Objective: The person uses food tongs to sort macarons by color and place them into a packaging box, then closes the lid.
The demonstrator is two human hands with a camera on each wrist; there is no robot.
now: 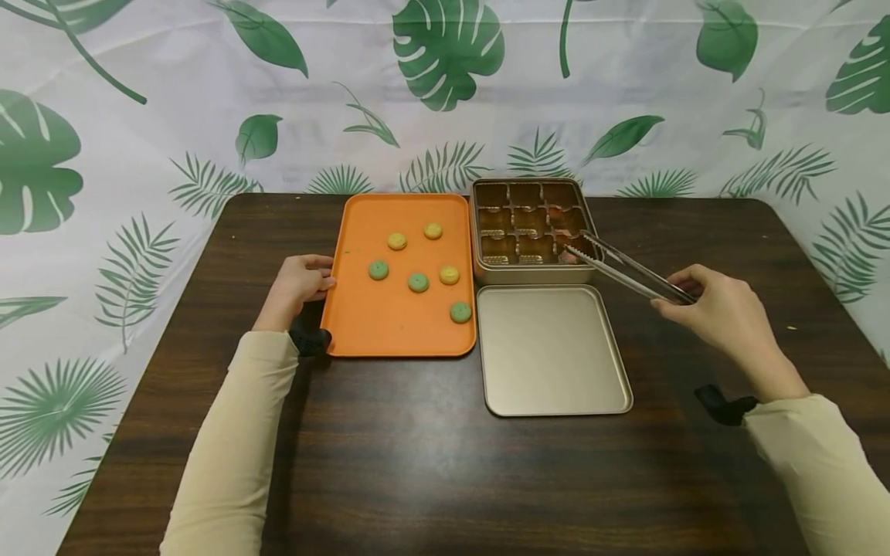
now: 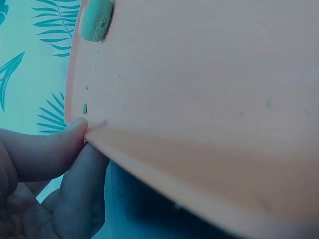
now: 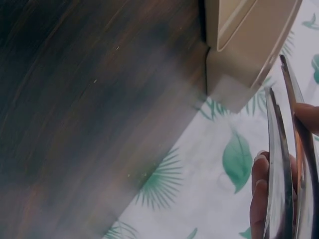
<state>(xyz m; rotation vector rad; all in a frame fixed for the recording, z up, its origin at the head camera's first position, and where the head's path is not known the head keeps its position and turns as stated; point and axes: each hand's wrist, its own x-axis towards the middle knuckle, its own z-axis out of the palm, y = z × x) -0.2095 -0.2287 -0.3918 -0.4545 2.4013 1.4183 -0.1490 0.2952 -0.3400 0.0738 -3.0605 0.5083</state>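
Note:
With thumb and fingers my left hand (image 1: pixel 297 286) pinches the left rim of an orange tray (image 1: pixel 389 324); the left wrist view shows the thumb over the rim and fingers beneath. Three yellow macarons (image 1: pixel 397 242) and three green macarons (image 1: pixel 418 282) lie on the tray. My right hand (image 1: pixel 723 309) holds metal tongs (image 1: pixel 633 272), whose spread tips reach over the front right compartment of a gold tin (image 1: pixel 535 275). A pinkish macaron (image 1: pixel 568 256) shows in that compartment, by the tips. More pink shows farther back in the right column.
A flat gold lid (image 1: pixel 554 351) lies in front of the tin, right of the tray. The dark wooden table (image 1: pixel 417 463) backs onto a leaf-print cloth (image 1: pixel 334 93). Small crumbs (image 2: pixel 85 108) dot the tray. Clear dividers (image 1: pixel 537 220) split the tin into several compartments.

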